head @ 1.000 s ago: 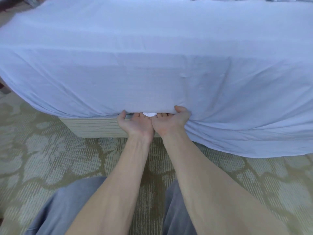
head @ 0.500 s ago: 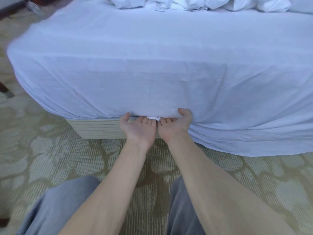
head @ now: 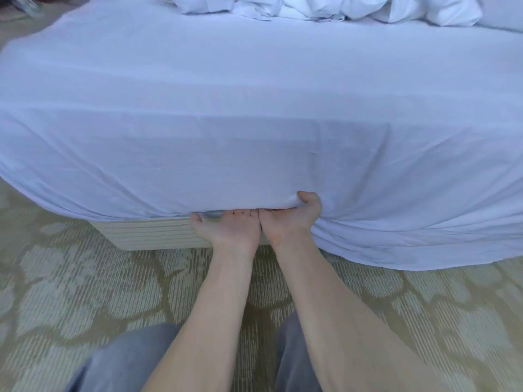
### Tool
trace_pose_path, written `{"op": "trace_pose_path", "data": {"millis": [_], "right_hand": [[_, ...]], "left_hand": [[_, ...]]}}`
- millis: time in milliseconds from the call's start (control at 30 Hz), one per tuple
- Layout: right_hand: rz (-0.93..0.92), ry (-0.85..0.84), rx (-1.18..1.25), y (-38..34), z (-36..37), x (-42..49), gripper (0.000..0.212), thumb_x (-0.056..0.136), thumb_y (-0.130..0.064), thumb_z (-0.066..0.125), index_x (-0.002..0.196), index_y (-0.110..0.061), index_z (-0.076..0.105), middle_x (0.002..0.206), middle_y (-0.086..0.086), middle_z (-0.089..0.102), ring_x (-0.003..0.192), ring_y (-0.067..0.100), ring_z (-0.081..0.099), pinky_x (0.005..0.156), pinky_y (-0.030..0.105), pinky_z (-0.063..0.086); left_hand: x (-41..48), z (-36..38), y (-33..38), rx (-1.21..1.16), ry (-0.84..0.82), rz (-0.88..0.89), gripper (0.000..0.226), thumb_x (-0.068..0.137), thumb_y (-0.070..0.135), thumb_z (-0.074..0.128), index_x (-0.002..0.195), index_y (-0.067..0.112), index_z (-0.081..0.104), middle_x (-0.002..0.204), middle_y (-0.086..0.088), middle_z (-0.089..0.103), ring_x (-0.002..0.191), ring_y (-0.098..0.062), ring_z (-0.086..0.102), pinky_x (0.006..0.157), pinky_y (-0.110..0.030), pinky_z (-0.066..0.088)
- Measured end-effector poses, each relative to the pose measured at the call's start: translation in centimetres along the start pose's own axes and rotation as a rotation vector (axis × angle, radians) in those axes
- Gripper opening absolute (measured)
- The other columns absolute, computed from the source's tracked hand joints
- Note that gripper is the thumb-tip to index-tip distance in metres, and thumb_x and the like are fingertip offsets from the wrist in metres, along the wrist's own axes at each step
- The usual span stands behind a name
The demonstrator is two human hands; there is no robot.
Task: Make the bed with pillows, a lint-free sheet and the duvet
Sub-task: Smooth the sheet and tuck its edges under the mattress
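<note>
A pale blue-white sheet (head: 254, 123) covers the mattress and drapes down its near side. My left hand (head: 229, 227) lies palm up at the mattress's lower edge, its fingers straight and pushed under the sheet's hem, thumb out to the left. Beside it and touching it, my right hand (head: 291, 219) is also palm up with its fingers hidden under the edge. Its thumb curls over a fold of the sheet and pinches it. A crumpled white duvet (head: 325, 7) is heaped at the far side of the bed.
The light striped bed base (head: 150, 232) shows below the mattress to the left of my hands. To their right the sheet hangs loose to the floor (head: 410, 244). A patterned green-beige carpet (head: 85, 292) surrounds the bed. My knees in grey trousers (head: 119, 363) are at the bottom.
The view has tilted up, bringing the heaped duvet into sight. My fingers have gone deeper under the mattress edge, and the white bit between my hands is no longer seen.
</note>
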State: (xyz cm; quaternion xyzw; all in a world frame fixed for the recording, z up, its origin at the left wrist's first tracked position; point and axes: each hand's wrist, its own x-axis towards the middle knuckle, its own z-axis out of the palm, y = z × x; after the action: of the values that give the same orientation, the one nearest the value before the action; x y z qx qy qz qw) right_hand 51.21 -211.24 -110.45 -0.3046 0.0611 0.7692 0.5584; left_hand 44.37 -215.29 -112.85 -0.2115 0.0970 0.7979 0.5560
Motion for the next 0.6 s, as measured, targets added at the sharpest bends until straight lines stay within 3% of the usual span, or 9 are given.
{"op": "trace_pose_path", "data": {"millis": [133,367,467,600], "right_hand": [[0.018,0.001,-0.059,-0.1,-0.2,0.6,0.041,0.073,-0.021,0.052,0.111,-0.014,0.067,0.128,0.007,0.068,0.104,0.033,0.066,0.105,0.045,0.046],[0.045,0.007,-0.088,-0.8,-0.7,0.1,0.047,0.074,-0.019,0.054,0.118,-0.010,0.067,0.124,0.010,0.071,0.109,0.032,0.068,0.105,0.043,0.049],[0.056,-0.010,-0.092,-0.9,-0.9,0.3,0.046,0.073,-0.019,0.053,0.116,-0.012,0.066,0.116,0.006,0.071,0.105,0.032,0.067,0.092,0.035,0.050],[0.062,-0.041,-0.133,-0.9,-1.2,0.1,0.041,0.074,-0.020,0.051,0.112,-0.012,0.064,0.111,0.008,0.069,0.098,0.030,0.061,0.077,0.035,0.044]], "left_hand": [[0.9,0.0,0.2,0.035,-0.083,-0.003,0.066,0.085,0.052,0.053,0.141,0.017,0.059,0.132,-0.010,0.068,0.124,-0.029,0.064,0.112,-0.038,0.041],[0.2,0.1,0.8,0.132,-0.023,-0.045,0.069,0.091,0.060,0.050,0.139,0.012,0.059,0.129,-0.014,0.069,0.122,-0.031,0.065,0.112,-0.042,0.044],[-1.0,-0.6,0.7,0.200,0.051,-0.008,0.085,0.094,0.070,0.044,0.141,0.000,0.052,0.132,-0.019,0.066,0.124,-0.032,0.063,0.115,-0.045,0.042],[-2.0,-0.6,0.7,0.241,0.082,0.022,0.097,0.091,0.076,0.045,0.150,-0.002,0.039,0.138,-0.019,0.059,0.130,-0.030,0.057,0.120,-0.044,0.037]]}}
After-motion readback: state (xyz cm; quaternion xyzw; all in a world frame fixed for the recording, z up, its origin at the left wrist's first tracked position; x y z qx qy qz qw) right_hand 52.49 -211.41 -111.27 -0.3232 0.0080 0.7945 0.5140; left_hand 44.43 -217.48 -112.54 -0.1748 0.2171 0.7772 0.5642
